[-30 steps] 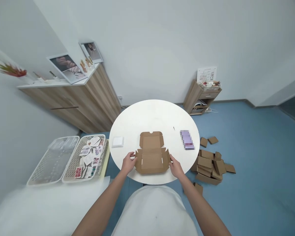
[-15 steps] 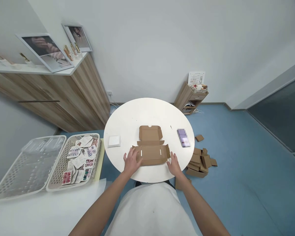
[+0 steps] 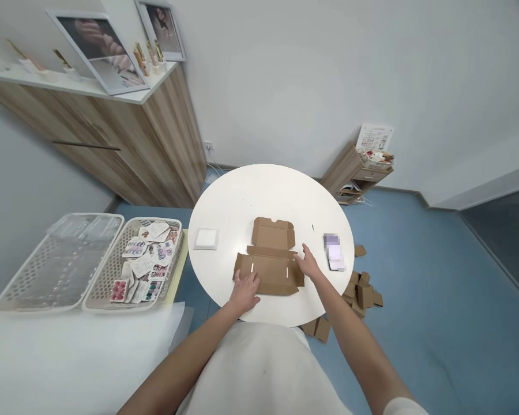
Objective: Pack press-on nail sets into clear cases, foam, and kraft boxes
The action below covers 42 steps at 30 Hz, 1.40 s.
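An unfolded brown cardboard mailer box [image 3: 270, 271] lies on the white round table, its lid panel pointing away from me and two white slots in its base panel. My left hand [image 3: 244, 293] rests on the base panel's front left part, fingers spread. At the right side, near the crease between base and lid, my right hand [image 3: 308, 265] touches the cardboard's edge with its fingers apart. Neither hand is closed around anything.
On the table [image 3: 225, 196] are a white square packet [image 3: 206, 238] at left and a pixelated purple item [image 3: 334, 252] at right. White baskets [image 3: 86, 276] stand at left, one with nail-set cards [image 3: 145, 262]. Folded cardboard boxes [image 3: 363, 295] lie on the blue floor.
My right hand has moved away from me, from the front right corner to the side edge near the crease. My left hand has slid toward the front edge. The whole view has shifted.
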Each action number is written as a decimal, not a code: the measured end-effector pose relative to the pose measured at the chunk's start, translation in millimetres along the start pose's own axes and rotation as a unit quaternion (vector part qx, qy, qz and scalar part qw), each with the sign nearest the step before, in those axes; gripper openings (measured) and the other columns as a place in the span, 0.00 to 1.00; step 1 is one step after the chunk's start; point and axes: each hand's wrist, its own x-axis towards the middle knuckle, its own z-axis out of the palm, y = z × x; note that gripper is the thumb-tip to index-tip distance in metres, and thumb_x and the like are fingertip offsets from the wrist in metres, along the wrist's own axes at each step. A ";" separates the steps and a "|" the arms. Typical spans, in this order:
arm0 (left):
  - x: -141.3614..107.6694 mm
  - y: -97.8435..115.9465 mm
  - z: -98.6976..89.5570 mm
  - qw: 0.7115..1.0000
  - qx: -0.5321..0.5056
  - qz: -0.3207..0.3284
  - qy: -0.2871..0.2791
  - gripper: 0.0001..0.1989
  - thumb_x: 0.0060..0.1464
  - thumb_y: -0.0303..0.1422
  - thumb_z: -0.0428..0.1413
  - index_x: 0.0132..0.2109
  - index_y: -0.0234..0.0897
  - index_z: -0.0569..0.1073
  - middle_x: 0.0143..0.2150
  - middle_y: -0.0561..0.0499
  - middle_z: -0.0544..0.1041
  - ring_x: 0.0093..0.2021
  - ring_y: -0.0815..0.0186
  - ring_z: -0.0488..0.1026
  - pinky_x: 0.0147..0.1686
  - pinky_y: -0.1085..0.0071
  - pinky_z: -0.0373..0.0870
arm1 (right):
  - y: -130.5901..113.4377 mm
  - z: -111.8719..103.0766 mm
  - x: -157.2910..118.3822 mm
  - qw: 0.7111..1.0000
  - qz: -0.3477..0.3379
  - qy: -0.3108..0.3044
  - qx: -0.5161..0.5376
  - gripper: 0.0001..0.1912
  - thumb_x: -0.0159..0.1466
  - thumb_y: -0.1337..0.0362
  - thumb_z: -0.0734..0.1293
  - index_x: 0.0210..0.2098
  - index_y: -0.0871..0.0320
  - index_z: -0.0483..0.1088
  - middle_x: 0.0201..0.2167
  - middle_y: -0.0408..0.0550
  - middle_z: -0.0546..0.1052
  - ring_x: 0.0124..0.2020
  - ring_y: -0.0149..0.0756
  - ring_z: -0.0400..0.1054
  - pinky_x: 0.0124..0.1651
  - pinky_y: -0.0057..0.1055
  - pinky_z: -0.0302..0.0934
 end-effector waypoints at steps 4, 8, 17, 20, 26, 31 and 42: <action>0.8 0.4 1.6 1.000 -0.006 -0.013 -0.011 0.21 0.44 0.31 0.54 0.49 0.41 0.62 0.49 0.45 0.66 0.50 0.56 0.64 0.55 0.47 0.34 | -7.8 4.3 36.2 1.000 0.017 -0.009 0.010 0.31 0.57 0.55 0.57 0.57 0.62 0.51 0.51 0.58 0.66 0.49 0.41 0.63 0.46 0.36 0.58; 4.4 0.5 0.1 0.999 -0.014 -0.030 -0.008 0.19 0.48 0.31 0.50 0.50 0.42 0.61 0.49 0.45 0.67 0.49 0.58 0.64 0.56 0.49 0.35 | -3.7 11.1 57.5 1.000 0.018 -0.012 0.014 0.22 0.57 0.58 0.55 0.49 0.58 0.61 0.40 0.51 0.73 0.40 0.37 0.67 0.40 0.33 0.58; 23.7 3.5 -26.5 0.994 0.075 -0.067 -0.029 0.41 0.42 0.41 0.55 0.61 0.36 0.48 0.63 0.40 0.46 0.62 0.48 0.39 0.56 0.51 0.36 | 7.1 17.8 52.6 0.999 -0.033 -0.009 0.038 0.13 0.55 0.61 0.55 0.33 0.55 0.68 0.19 0.40 0.67 0.23 0.32 0.61 0.29 0.28 0.54; 28.8 6.7 -29.2 0.992 0.107 -0.058 -0.042 0.46 0.39 0.43 0.56 0.62 0.34 0.44 0.64 0.40 0.41 0.63 0.48 0.33 0.56 0.51 0.34 | 6.7 14.0 43.6 0.998 -0.034 -0.003 0.051 0.11 0.53 0.62 0.55 0.29 0.55 0.67 0.17 0.39 0.65 0.21 0.31 0.58 0.27 0.26 0.52; 29.9 12.4 -22.4 0.991 0.127 -0.029 -0.036 0.49 0.38 0.42 0.56 0.63 0.33 0.40 0.65 0.41 0.40 0.63 0.50 0.29 0.57 0.49 0.29 | 4.7 6.8 20.5 0.998 -0.047 -0.021 0.028 0.10 0.51 0.65 0.55 0.26 0.55 0.67 0.15 0.38 0.63 0.20 0.30 0.57 0.25 0.25 0.51; 22.4 11.7 -16.5 0.990 0.136 0.006 -0.041 0.47 0.37 0.39 0.56 0.62 0.33 0.44 0.64 0.40 0.44 0.63 0.49 0.31 0.56 0.47 0.29 | 8.6 10.0 -8.3 0.998 -0.041 -0.035 -0.030 0.13 0.53 0.65 0.55 0.32 0.55 0.69 0.20 0.41 0.69 0.24 0.32 0.63 0.28 0.28 0.55; -6.3 10.8 -3.6 0.988 0.143 0.056 -0.027 0.48 0.33 0.41 0.58 0.61 0.32 0.47 0.62 0.38 0.49 0.63 0.48 0.35 0.56 0.47 0.28 | 21.7 45.9 -83.5 0.906 -0.275 -0.094 -0.309 0.57 0.38 0.51 0.71 0.61 0.56 0.40 0.62 0.54 0.46 0.62 0.50 0.32 0.58 0.50 0.20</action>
